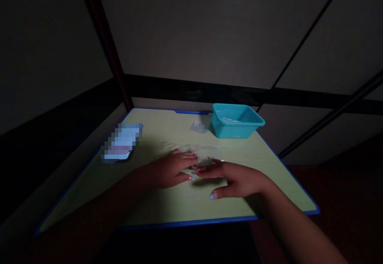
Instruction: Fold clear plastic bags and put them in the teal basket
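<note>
A clear plastic bag (pixel 173 146) lies flat on the light table, its outline faint in the dim light. My left hand (pixel 175 168) rests over its left part, fingers stretched out and thumb apart, palm down. Close by on the right, my right hand (pixel 231 178) hovers at the bag's near right side, fingers extended to the left and thumb spread. The fingertips of both hands nearly meet. Neither hand grips anything; the bag is partly hidden under them.
A turquoise plastic basket (pixel 236 130) with something whitish inside stands at the back right. Beside it lies a small clear packet (pixel 199 127). A phone (pixel 122 142) with a lit, blurred screen is at the left. The table (pixel 179 212) has a blue edge; walls rise behind.
</note>
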Demonstrator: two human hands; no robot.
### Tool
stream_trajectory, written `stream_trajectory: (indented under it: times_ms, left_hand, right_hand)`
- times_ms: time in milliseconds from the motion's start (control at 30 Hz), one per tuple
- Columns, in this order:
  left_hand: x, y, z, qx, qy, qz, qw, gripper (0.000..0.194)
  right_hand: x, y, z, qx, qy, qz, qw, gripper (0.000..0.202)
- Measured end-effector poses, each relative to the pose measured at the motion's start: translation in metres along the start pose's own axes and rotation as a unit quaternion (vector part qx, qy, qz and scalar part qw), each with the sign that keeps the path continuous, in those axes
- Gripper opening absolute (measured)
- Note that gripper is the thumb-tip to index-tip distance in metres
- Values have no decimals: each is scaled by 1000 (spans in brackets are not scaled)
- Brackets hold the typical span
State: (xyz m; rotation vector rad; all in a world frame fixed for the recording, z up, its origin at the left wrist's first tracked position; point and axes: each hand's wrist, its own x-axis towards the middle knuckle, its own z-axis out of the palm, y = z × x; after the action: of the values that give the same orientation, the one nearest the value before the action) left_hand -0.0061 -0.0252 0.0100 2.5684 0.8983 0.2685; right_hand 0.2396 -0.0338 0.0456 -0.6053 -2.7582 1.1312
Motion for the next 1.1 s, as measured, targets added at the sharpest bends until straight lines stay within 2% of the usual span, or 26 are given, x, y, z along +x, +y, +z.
stream_trajectory:
  times_ms: [100,267,367,533,733,800,867,933,1000,1100]
  left_hand:
    - [0,-8,-6,-47,16,-16,999,49]
    - [0,-18,-23,-99,-10,-24,995,42]
    - [0,-19,-32,-138,0,-49,989,37]
    - [-6,-26,-49,-196,-9,-81,977,39]
    - [-18,-43,-68,-190,-24,-117,974,40]
    - [-15,-43,-66,-172,23,-142,975,40]
    - [-9,-39,-58,-145,98,-156,972,39]
    - [-1,-34,-46,-118,155,-138,971,36]
    - [6,-28,-35,-63,177,-84,979,36]
    - [11,-21,-22,7,154,-27,988,38]
  right_hand:
    - [-1,4,0,19,36,6,999,51]
    - [-1,9,-2,75,101,13,992,43]
    - [1,12,-3,96,126,15,987,38]
    - [7,19,-1,117,154,27,981,35]
    - [14,25,4,142,172,29,974,36]
    - [16,26,5,144,179,35,973,37]
    - [17,28,5,145,187,42,971,39]
    - [17,29,5,144,195,44,969,40]
    - [18,29,5,141,195,42,970,40]
    - [18,27,5,133,179,39,974,38]
